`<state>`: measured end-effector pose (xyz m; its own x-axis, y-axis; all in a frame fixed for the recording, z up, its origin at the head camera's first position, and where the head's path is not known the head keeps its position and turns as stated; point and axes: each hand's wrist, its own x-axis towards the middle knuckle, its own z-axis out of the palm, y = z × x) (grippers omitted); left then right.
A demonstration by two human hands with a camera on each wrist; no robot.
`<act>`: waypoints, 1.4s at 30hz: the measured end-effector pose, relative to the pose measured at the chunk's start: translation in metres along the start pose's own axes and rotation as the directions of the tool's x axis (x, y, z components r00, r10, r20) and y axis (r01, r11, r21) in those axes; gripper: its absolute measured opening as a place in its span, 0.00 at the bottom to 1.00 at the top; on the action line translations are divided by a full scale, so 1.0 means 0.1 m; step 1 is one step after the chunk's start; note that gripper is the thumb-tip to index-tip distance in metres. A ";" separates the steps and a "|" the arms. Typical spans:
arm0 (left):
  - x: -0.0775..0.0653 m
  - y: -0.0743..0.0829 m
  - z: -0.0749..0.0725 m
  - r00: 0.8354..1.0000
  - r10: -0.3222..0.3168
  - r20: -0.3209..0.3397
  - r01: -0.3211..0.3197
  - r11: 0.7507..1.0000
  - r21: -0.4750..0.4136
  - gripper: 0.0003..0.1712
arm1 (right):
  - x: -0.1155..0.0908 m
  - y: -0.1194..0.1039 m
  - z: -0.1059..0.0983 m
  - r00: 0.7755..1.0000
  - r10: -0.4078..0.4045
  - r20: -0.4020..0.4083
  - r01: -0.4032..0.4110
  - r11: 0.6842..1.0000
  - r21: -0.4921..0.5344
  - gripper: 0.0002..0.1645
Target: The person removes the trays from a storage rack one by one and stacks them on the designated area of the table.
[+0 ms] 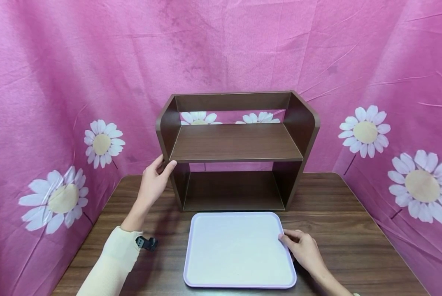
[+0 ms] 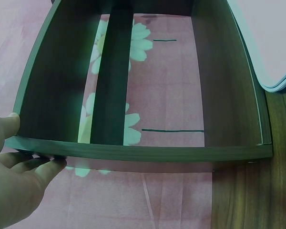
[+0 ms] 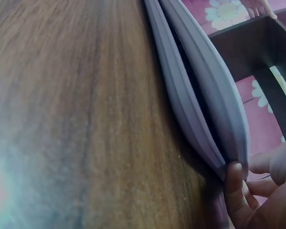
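Note:
A dark brown two-tier shelf [image 1: 236,142] stands upright on the table. My left hand [image 1: 155,181] grips its left side panel, thumb at the front edge and fingers along the outer face; the left wrist view shows this hand [image 2: 19,176] at the panel's edge. In front of the shelf lies a white tray [image 1: 239,250] with a lilac rim. My right hand [image 1: 305,250] pinches the tray's right edge. From the right wrist, two stacked tray rims [image 3: 212,71] show with a dark gap between them, and the right hand [image 3: 267,191] holds them near one end.
The brown wood-grain table [image 1: 339,222] extends to both sides of the tray. A pink curtain [image 1: 236,49] with white daisies hangs behind the shelf and along both sides. A black strap device [image 1: 147,243] sits on the left wrist.

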<state>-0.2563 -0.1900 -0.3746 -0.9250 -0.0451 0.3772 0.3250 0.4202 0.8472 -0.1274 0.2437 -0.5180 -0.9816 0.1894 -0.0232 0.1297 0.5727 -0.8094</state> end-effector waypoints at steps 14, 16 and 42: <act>0.00 0.00 -0.01 1.000 -0.004 -0.003 0.004 1.000 0.009 0.30 | 0.03 0.01 -0.01 0.997 -0.069 0.041 0.070 0.997 -0.021 0.20; 0.00 0.00 -0.01 1.000 -0.004 -0.002 0.004 1.000 0.005 0.30 | 0.04 0.01 0.00 0.996 -0.058 0.060 0.060 0.998 -0.017 0.21; -0.01 -0.02 0.01 1.000 -0.005 -0.017 0.005 1.000 -0.028 0.31 | 0.07 0.01 -0.07 0.992 -0.012 0.127 0.012 1.000 0.001 0.20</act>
<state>-0.2559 -0.1900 -0.3774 -0.9232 -0.0627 0.3793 0.3262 0.3941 0.8592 -0.1335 0.2512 -0.5154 -0.9929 0.0801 -0.0880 0.1181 0.5744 -0.8100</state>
